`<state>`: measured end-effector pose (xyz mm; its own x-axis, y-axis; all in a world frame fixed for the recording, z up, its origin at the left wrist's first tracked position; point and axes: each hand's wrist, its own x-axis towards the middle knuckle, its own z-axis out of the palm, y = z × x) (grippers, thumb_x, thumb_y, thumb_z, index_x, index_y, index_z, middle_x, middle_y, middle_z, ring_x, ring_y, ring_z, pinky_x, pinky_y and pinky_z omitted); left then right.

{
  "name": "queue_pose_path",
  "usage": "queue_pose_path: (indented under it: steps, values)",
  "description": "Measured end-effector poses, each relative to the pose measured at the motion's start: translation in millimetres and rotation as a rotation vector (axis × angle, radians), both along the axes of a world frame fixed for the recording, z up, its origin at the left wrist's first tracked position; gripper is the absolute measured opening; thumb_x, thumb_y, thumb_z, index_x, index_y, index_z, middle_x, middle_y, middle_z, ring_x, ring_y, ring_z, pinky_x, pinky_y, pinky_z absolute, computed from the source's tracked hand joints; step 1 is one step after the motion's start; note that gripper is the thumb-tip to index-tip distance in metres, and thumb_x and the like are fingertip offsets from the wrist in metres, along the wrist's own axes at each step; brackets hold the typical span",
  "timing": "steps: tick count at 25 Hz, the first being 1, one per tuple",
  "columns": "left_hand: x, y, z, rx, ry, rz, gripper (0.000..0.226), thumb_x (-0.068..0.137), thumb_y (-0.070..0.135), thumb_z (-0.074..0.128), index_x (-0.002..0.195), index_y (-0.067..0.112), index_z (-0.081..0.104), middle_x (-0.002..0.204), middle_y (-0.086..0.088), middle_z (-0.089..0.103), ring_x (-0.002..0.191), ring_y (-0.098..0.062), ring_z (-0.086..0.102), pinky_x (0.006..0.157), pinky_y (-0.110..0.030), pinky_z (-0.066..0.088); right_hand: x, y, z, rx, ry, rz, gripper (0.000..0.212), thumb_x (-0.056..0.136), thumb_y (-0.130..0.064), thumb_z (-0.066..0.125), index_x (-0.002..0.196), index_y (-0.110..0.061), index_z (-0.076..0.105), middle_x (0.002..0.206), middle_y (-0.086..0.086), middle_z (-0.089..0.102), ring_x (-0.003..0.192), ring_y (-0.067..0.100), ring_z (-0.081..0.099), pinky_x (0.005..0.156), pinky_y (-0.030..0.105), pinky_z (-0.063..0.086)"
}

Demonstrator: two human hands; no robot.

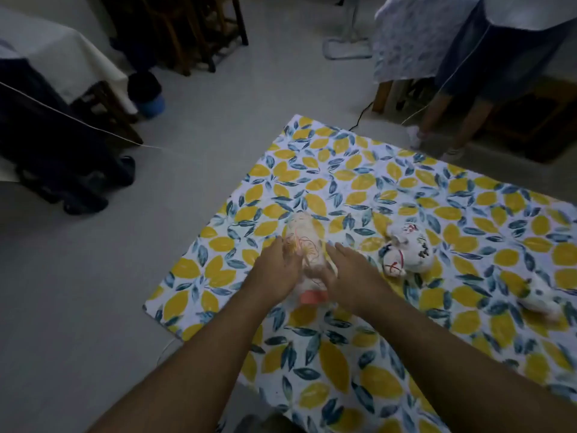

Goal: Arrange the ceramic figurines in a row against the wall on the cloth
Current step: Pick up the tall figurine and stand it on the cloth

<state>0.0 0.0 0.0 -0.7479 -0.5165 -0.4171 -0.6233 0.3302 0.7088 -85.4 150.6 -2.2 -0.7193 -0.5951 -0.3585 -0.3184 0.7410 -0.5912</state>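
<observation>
A lemon-patterned cloth covers the table. A pale ceramic figurine with red and yellow scribbles and a pink base lies near the cloth's left edge, blurred. My left hand presses its left side and my right hand its right side, so both hands hold it between them. To the right a white cat-like figurine with red and black marks rests on the cloth. Another white figurine lies further right, near the frame's edge. No wall is visible along the cloth.
Grey floor lies left of the table. A dark bag sits on the floor at the left, wooden chairs stand behind. A person's legs stand beyond the cloth's far edge, near another cloth-covered table.
</observation>
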Motion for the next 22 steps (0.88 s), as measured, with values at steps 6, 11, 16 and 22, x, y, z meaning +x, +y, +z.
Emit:
queue_pose_path:
  steps: [6, 11, 16, 22]
  values:
    - [-18, -35, -32, 0.425, -0.013, 0.162, 0.064, 0.094, 0.057, 0.057, 0.147, 0.025, 0.039, 0.139, -0.011, 0.057, 0.115, -0.031, 0.064, 0.093, -0.053, 0.057, -8, -35, -19, -0.204, -0.448, -0.221, 0.076, 0.099, -0.049, 0.054, 0.160, -0.034, 0.013, 0.160, 0.003, 0.040, 0.130, 0.021, 0.055, 0.102, 0.038, 0.049]
    - [-48, -58, -13, 0.447, 0.222, -0.103, 0.087, 0.087, 0.043, 0.075, 0.155, 0.042, 0.022, 0.136, 0.008, 0.054, 0.116, -0.012, 0.063, 0.088, -0.039, 0.061, -34, -24, -6, -0.426, -0.409, -0.339, 0.097, 0.089, -0.038, 0.076, 0.158, -0.044, 0.009, 0.150, -0.011, 0.050, 0.127, 0.004, 0.055, 0.075, 0.014, 0.055]
    - [-78, -64, -5, 0.409, 0.377, -0.382, 0.076, 0.086, 0.020, 0.080, 0.145, 0.048, 0.042, 0.142, 0.016, 0.052, 0.126, -0.005, 0.055, 0.086, -0.029, 0.060, -35, -23, -7, -0.647, -0.212, -0.408, 0.078, 0.087, -0.018, 0.079, 0.149, -0.045, 0.039, 0.140, -0.024, 0.057, 0.128, -0.001, 0.054, 0.089, 0.031, 0.060]
    - [-72, -65, -26, 0.328, 0.387, -0.489, 0.078, 0.087, 0.026, 0.079, 0.148, 0.050, 0.037, 0.149, 0.017, 0.045, 0.135, -0.009, 0.048, 0.097, -0.048, 0.055, -14, -16, -24, -0.654, -0.121, -0.461, 0.069, 0.091, -0.027, 0.077, 0.144, -0.050, 0.040, 0.141, -0.028, 0.053, 0.129, -0.005, 0.051, 0.098, 0.020, 0.052]
